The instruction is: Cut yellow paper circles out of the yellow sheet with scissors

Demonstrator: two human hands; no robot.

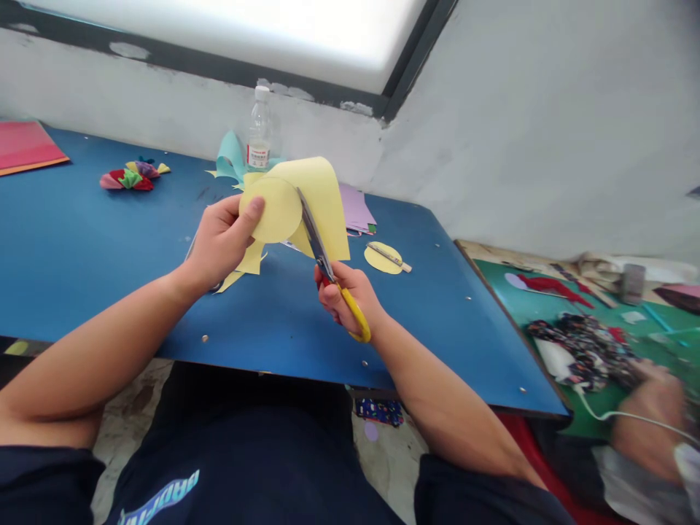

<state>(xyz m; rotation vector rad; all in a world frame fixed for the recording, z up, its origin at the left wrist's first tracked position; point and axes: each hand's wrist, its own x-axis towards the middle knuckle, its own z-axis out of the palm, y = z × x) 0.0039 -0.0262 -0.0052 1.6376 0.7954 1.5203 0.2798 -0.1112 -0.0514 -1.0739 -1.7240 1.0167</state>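
Observation:
Raised over the blue table, my left hand (pixel 222 237) pinches a round piece of yellow paper (pixel 278 208), thumb on its face. A wider yellow sheet (pixel 322 197) curls behind and to the right of the circle. My right hand (pixel 350 295) grips scissors (pixel 320 244) with yellow and red handles. Their blades point up and away, lying along the circle's right edge against the sheet. Yellow paper scraps (pixel 249 262) lie below, partly hidden by my left hand. To the right, a yellow paper circle (pixel 383 259) rests on the table with a narrow strip across it.
The blue table (pixel 136 255) meets a wall. Near it stand a plastic bottle (pixel 259 131), curled teal paper (pixel 230 157), purple sheets (pixel 355 208), colourful folded pieces (pixel 134 176) and red sheets (pixel 30 146). Another person's arm (pixel 650 415) is at a green table (pixel 506 328) on the right.

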